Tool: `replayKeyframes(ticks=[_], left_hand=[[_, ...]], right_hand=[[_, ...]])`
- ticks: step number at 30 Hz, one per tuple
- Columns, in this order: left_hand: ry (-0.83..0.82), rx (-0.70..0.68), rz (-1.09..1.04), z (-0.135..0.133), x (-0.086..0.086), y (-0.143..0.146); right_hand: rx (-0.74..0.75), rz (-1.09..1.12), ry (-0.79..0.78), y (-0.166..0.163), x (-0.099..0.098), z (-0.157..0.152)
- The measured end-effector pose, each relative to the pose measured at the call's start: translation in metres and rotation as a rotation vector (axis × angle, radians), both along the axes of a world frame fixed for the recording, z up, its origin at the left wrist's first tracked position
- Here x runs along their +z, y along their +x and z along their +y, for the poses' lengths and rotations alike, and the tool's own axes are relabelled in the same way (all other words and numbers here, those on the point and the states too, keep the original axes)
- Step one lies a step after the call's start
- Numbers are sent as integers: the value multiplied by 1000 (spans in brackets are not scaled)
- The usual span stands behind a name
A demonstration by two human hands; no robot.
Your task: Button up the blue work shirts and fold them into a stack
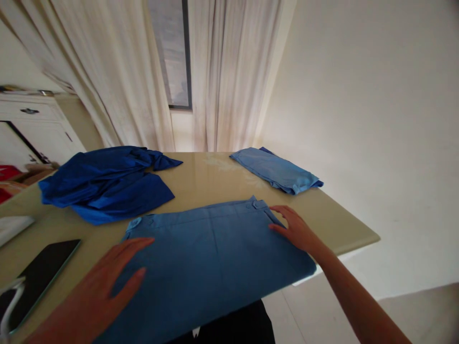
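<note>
Blue fabric is filling the space between two bare hands; a buttoned garment (211, 248) is lying flat on the desk (190, 179), its waistband facing away from the wearer, its lower part covering the desk's near edge; the left hand (103, 277) is spreading wide over one side, thumb and fingers parted, though whether it is pressing or hovering one cannot tell; the right hand (296, 229) is curving loosely around the opposite side by the waistband corner, thumb apart from the fingers, no firm pinch showing; such a two-sided placement is presumably steadying the cloth and lining up its edges.

Beyond the right hand, a folded light-blue garment (274, 167) is resting over a darker blue piece (319, 183), seemingly stacked there to stay out of reach of the handling; beyond the left hand, dark-blue cloth (118, 186) is bunching loosely, apparently laid down unfolded; left of the left hand, a black flat device (50, 265) is lying near a white cable (13, 303).

Far beyond the left hand, a white cabinet (46, 126) is standing, its contents not showing; below it, a brown box-like shape (36, 173) is sitting beside red and orange items (5, 172), its contents too blurred to name.
</note>
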State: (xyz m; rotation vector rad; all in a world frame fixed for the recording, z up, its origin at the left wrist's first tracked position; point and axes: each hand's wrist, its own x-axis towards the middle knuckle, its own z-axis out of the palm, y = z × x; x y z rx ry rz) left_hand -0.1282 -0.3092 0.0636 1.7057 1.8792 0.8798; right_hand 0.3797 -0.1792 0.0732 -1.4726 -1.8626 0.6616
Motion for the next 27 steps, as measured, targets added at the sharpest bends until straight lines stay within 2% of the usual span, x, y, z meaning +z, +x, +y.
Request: replayKeyframes(ticks=[1,3,5,7,10,13,16,19,22,23,25,27], left_hand=[[34,-116,118,23,3,12],[74,-223,283,71,6,29],[7,-187,395,113,6,30],[-116,-193,438,141,5,18],[-272,-274,419,159,9,-7],[-310,-358,363,161,20,-16],[-249,-448,222,167,34,-3],[-221,-548,216,183,42,26],[-244,-756,359,206,42,73],[-251,-832,383,214,39,93],[-281,-983,332,228,31,142],[-331,-1074,130,241,19,200]], right_hand=[[98,34,13,-19,5,18],[234,79,-32,-51,13,51],[276,116,-116,-75,18,79],[257,197,-213,-88,19,97],[233,238,-337,-96,18,107],[321,-74,-342,-95,22,101],[422,-379,-319,-77,32,84],[502,-480,-396,-37,51,63],[615,-623,-573,18,81,50],[596,-687,-595,37,95,52],[460,-881,-602,70,130,69],[252,-1162,-520,89,172,107]])
